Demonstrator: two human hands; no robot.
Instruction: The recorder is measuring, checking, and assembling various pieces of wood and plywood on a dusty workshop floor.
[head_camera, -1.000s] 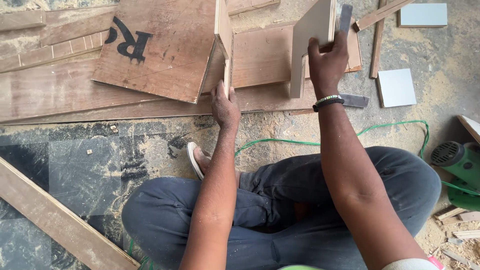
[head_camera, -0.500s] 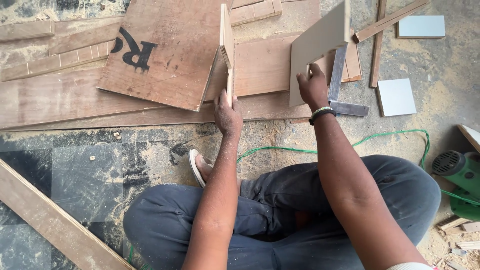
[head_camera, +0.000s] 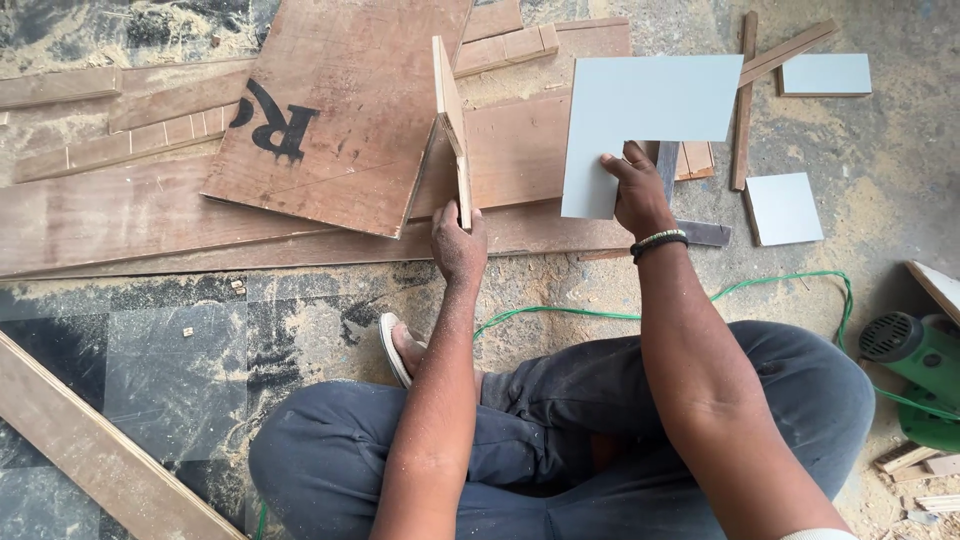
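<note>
Left hand (head_camera: 458, 243) gripping thin plywood strip (head_camera: 452, 125) standing on edge over brown boards (head_camera: 130, 210). Right hand (head_camera: 640, 195) pinching grey L-shaped panel (head_camera: 640, 110), lifting it clear of sawdusty floor (head_camera: 560, 290), right of strip.

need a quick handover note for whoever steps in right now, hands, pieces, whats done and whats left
Left hand: grips the lower end of a narrow plywood piece, stood on edge against the large lettered plywood sheet.
Right hand: holds an L-shaped grey laminate panel by its lower leg, lifted flat toward the camera.
Nearby: two small grey square offcuts on the sawdust floor to the right, a green power tool with its green cord at the far right.
Done: both pieces are in hand.
Left: the two pieces are apart, not joined; no fasteners or glue visible.
</note>
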